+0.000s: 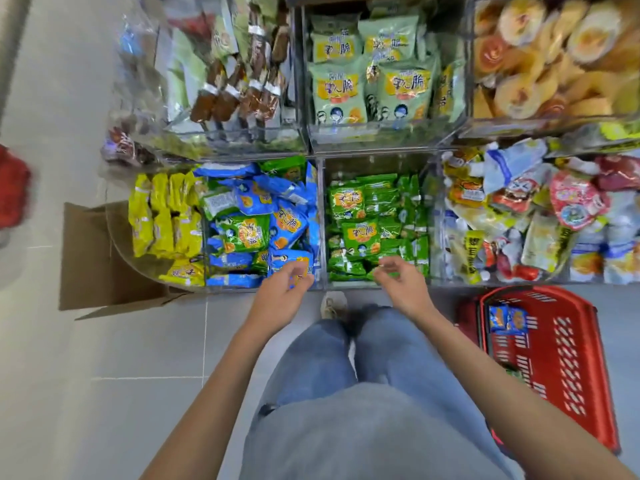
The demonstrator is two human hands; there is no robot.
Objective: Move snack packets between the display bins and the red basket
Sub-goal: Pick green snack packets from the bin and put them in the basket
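My left hand (282, 289) is at the front edge of the clear bin of blue snack packets (258, 202), fingers curled round a blue packet (300, 268) with an orange print. My right hand (398, 280) hovers at the front of the neighbouring bin of green packets (367, 220), its fingertips pinching a small green packet (387, 271) that is mostly hidden. The red basket (540, 293) stands on the floor to my right. It holds two blue packets (507, 318) near its far end and a green one (516, 374) partly hidden by my forearm.
Yellow packets (162, 216) fill the curved end bin on the left, with an open cardboard box (93, 258) on the floor beside it. A bin of mixed snacks (519, 216) lies right of the green one. Upper bins hold pale green packets (370, 74) and wrapped buns (547, 53).
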